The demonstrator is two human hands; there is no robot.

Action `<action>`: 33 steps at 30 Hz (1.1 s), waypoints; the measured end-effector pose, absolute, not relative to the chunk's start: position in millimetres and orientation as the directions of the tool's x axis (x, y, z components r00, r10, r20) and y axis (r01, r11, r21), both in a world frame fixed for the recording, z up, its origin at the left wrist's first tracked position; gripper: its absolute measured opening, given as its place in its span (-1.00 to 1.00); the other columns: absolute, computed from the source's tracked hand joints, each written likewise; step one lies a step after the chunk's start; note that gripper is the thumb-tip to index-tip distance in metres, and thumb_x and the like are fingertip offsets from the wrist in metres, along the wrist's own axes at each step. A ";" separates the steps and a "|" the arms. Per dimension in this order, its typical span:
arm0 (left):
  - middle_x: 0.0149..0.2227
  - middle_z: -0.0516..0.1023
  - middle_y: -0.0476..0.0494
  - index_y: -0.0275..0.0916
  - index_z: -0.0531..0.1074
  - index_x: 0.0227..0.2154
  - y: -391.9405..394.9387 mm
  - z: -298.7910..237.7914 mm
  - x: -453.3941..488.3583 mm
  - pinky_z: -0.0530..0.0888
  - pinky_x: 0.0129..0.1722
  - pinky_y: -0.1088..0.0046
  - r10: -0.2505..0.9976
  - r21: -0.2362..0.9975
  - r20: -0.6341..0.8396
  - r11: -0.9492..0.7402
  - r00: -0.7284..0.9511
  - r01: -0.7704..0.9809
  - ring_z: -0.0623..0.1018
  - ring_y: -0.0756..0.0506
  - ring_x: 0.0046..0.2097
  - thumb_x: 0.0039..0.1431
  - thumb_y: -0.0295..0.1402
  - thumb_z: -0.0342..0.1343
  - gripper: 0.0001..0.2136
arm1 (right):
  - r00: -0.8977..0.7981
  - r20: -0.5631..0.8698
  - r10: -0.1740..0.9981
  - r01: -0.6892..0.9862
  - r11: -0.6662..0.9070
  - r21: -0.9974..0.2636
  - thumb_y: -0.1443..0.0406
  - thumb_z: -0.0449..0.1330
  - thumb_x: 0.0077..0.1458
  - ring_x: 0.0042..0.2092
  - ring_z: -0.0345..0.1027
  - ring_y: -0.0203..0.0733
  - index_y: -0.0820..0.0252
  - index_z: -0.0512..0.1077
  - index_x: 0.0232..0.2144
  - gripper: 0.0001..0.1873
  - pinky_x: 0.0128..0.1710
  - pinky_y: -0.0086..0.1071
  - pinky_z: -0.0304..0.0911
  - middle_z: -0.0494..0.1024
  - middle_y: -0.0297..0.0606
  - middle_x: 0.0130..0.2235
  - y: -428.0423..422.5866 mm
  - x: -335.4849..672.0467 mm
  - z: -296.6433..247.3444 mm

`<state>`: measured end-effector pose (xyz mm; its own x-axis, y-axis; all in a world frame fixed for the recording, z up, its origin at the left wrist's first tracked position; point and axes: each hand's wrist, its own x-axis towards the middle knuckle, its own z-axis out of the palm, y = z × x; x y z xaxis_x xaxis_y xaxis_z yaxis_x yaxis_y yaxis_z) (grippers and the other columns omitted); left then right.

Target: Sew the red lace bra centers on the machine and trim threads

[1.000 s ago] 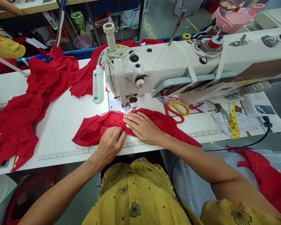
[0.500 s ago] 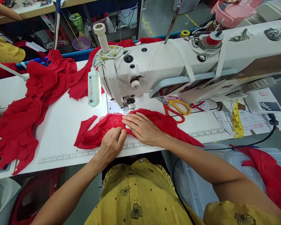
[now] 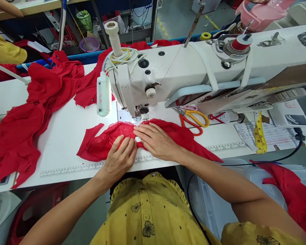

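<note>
The bent fingers of our left hand (image 3: 121,154) rest slightly parted on the lace-edged red cloth (image 3: 109,139); whether they pinch it, we cannot tell. Our right hand (image 3: 158,141) presses flat on it, fingers nearly together. The cloth spreads to both sides of our fingers on the counter (image 3: 66,136). Just beyond them stands the sewing machine (image 3: 173,68); scissors (image 3: 207,120) lie to their right, heaped clothing (image 3: 40,105) well to their left.
</note>
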<state>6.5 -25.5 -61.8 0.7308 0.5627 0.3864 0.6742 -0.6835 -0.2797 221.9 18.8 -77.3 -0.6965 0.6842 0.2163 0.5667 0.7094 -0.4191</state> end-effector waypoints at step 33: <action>-0.08 0.62 -0.26 -0.23 0.46 0.07 -25.7 -53.1 -6.4 0.34 -0.02 0.04 0.767 0.061 0.293 -0.611 0.571 0.790 0.53 -0.22 -0.15 0.39 -0.15 0.03 -0.66 | -0.698 0.174 0.694 0.573 0.688 -0.445 0.17 0.11 0.31 0.38 0.06 -0.03 0.11 0.10 0.38 -0.35 0.40 0.05 -0.05 0.27 -0.14 0.35 19.1 220.0 -75.2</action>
<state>-6.4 -25.7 -53.1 0.5707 0.7670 0.2932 0.7895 -0.6107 0.0610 220.0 19.1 -75.2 -0.6983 0.6945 0.1735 0.5734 0.6878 -0.4451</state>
